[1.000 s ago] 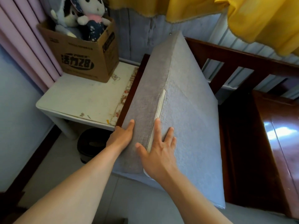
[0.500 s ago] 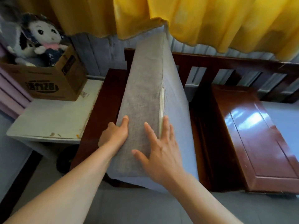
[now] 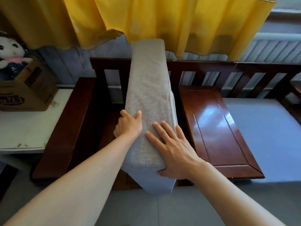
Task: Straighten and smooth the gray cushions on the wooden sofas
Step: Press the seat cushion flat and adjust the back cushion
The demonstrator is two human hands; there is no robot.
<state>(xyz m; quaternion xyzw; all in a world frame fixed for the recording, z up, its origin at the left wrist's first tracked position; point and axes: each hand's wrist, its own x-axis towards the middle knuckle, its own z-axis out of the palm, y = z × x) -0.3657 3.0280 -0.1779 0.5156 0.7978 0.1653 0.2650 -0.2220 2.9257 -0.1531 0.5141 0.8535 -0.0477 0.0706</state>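
Head view: left hand [image 3: 128,125] grips upright cushion [image 3: 149,88]; right hand [image 3: 176,152] flat.

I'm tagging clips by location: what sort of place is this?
Probably a home living room: a wooden sofa with a gray cushion, yellow curtains over a window, and a doll in a cardboard box.
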